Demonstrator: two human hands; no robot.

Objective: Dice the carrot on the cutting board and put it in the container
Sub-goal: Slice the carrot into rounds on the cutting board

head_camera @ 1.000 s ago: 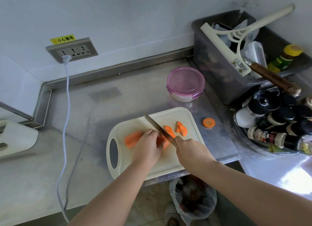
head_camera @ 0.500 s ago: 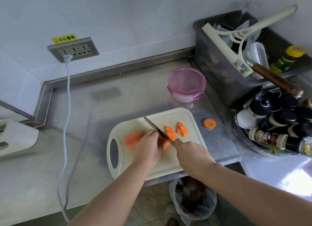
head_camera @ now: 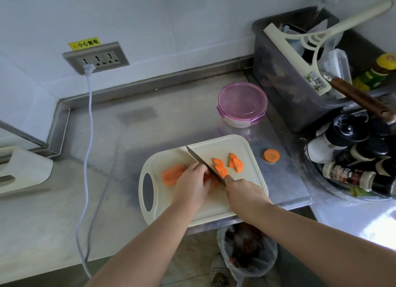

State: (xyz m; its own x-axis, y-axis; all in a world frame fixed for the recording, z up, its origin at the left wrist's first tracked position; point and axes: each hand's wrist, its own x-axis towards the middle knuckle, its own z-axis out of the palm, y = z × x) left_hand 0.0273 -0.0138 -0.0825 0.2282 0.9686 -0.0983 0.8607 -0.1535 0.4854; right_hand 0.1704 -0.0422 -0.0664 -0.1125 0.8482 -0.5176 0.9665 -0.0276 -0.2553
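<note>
A cream cutting board (head_camera: 222, 209) lies on the steel counter. On it is a halved carrot (head_camera: 172, 174); my left hand (head_camera: 191, 187) holds it down with curled fingers and hides its right end. My right hand (head_camera: 244, 193) grips the handle of a knife (head_camera: 203, 163), whose blade rests across the carrot just right of my left fingers. Cut half-round slices (head_camera: 220, 168) lie right of the blade, with more slices (head_camera: 235, 164) beyond. A round carrot end (head_camera: 271, 155) sits off the board on the counter. The container (head_camera: 242, 104) with a pink lid stands behind the board.
A grey bin (head_camera: 285, 89) with a squeegee and bottles stands at the back right. A tray of spice bottles (head_camera: 353, 158) is on the right. A white power cord (head_camera: 87, 158) hangs from the wall socket. A rubbish bag (head_camera: 248, 252) sits below the counter edge.
The blade has come down through the carrot close to my left fingers. Both hands stay in almost the same place.
</note>
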